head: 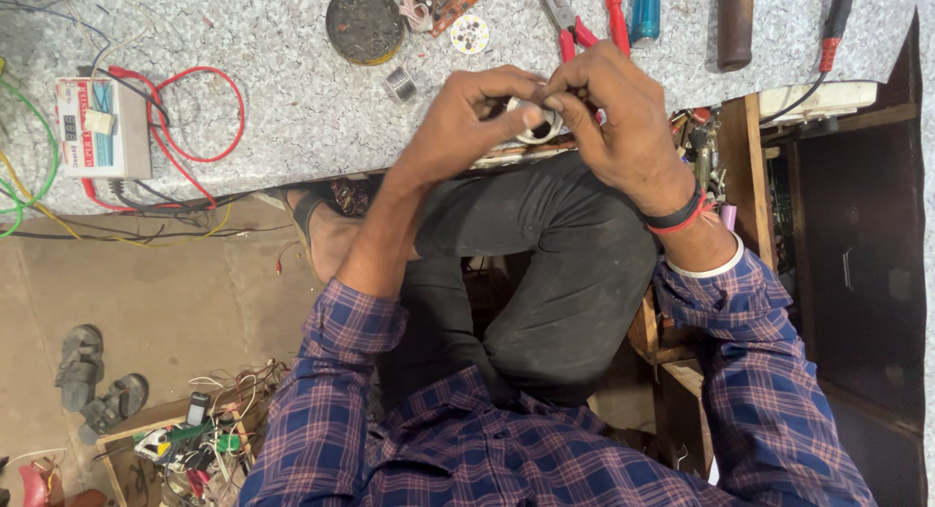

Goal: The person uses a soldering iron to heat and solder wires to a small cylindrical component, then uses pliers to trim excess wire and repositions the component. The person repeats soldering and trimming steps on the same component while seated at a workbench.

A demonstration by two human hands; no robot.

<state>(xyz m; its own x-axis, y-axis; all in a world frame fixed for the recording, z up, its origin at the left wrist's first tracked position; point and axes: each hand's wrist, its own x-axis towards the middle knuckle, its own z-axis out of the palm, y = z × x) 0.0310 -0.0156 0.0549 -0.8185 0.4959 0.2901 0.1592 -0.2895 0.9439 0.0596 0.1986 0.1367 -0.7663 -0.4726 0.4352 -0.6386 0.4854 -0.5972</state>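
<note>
Both hands were held together above the crossed legs. The left hand (467, 117) and right hand (614, 117) were curled, fingertips pinched closed and met between them, forearms angled inward.

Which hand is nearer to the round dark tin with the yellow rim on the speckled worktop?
Left. The left hand lies just below and right of the round dark tin; the right hand is farther right, beyond it.
</note>
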